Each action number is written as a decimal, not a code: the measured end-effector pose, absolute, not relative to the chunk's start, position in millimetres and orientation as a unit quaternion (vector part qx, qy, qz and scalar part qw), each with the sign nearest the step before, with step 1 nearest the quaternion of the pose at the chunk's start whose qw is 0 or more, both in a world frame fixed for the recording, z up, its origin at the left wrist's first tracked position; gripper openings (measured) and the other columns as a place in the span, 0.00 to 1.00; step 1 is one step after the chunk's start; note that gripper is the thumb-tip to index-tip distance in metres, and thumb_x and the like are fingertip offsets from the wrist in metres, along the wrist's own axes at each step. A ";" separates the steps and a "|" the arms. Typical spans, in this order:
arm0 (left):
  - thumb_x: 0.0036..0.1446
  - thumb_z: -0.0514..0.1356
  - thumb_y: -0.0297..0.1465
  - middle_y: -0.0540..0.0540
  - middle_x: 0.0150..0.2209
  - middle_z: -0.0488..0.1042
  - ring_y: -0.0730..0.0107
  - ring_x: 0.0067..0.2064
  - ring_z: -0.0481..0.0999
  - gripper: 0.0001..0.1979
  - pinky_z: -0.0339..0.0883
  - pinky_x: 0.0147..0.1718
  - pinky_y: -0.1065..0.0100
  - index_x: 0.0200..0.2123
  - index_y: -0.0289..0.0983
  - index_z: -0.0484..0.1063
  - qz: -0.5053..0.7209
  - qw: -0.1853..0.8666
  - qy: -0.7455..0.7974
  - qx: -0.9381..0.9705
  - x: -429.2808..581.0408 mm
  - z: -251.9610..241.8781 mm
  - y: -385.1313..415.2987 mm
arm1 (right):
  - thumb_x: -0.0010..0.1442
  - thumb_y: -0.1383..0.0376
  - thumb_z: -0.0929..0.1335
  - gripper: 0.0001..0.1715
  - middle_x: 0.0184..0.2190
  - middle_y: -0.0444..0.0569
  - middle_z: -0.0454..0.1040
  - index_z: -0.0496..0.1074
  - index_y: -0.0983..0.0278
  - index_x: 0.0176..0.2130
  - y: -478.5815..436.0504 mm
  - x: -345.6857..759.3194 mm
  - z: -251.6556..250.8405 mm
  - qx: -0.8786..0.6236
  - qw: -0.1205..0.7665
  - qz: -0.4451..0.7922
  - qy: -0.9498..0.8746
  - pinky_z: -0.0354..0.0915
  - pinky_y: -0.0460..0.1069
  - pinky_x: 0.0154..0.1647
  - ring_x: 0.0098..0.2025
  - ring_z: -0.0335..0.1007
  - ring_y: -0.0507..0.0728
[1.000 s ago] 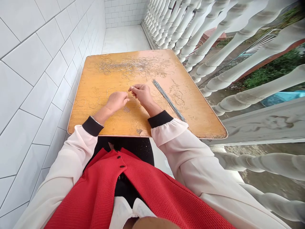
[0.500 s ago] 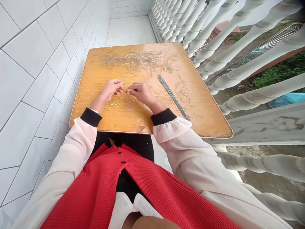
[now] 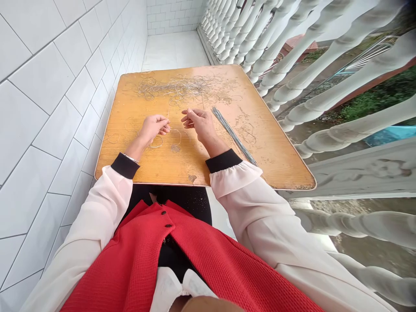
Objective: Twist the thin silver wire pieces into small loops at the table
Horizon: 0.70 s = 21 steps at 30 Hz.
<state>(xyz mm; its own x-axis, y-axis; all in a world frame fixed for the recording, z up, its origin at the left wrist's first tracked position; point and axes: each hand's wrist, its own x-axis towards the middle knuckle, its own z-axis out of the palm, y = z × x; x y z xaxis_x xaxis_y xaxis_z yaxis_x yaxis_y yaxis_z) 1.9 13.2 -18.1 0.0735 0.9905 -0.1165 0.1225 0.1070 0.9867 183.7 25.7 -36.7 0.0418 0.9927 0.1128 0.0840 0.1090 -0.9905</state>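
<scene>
Over the tabletop (image 3: 156, 174), our left hand (image 3: 153, 128) pinches thin wire (image 3: 176, 130); if our right hand (image 3: 202, 125) holds any, we cannot tell. Tangled wires (image 3: 177, 88) beyond; straight bundle (image 3: 233, 134) rightward.

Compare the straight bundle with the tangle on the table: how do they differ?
Shape: the bundle has straight strands lying side by side; the tangle is curled and looped.
Spread: the bundle is narrow and compact, while the tangle sprawls loosely.
Place: the tangle lies toward the far edge of the table; the bundle slants nearer the wearer.
Shared: both are thin, greyish strands.
</scene>
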 end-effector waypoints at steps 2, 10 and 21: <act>0.70 0.58 0.21 0.54 0.23 0.75 0.83 0.24 0.75 0.13 0.64 0.28 0.77 0.30 0.34 0.71 0.411 0.523 0.531 0.525 3.8 -18.8 10.2 | 0.66 0.46 0.74 0.23 0.28 0.45 0.76 0.75 0.62 0.36 25.6 186.8 -32.1 -0.502 0.530 0.434 -0.527 0.69 0.45 0.33 0.28 0.71 0.50; 0.69 0.59 0.19 0.54 0.21 0.74 0.82 0.21 0.74 0.14 0.63 0.24 0.76 0.28 0.34 0.70 0.376 0.532 0.528 0.545 11.7 -19.5 3.8 | 0.66 0.44 0.74 0.24 0.28 0.46 0.77 0.77 0.62 0.36 24.9 185.1 -26.0 -0.488 0.541 0.433 -0.530 0.68 0.44 0.30 0.27 0.70 0.49; 0.70 0.58 0.19 0.55 0.20 0.74 0.84 0.21 0.74 0.14 0.63 0.25 0.78 0.29 0.34 0.71 0.376 0.560 0.516 0.528 14.5 -18.7 -0.4 | 0.67 0.70 0.73 0.13 0.23 0.43 0.75 0.79 0.65 0.29 28.3 188.0 -27.3 -0.466 0.527 0.496 -0.509 0.60 0.43 0.25 0.21 0.62 0.46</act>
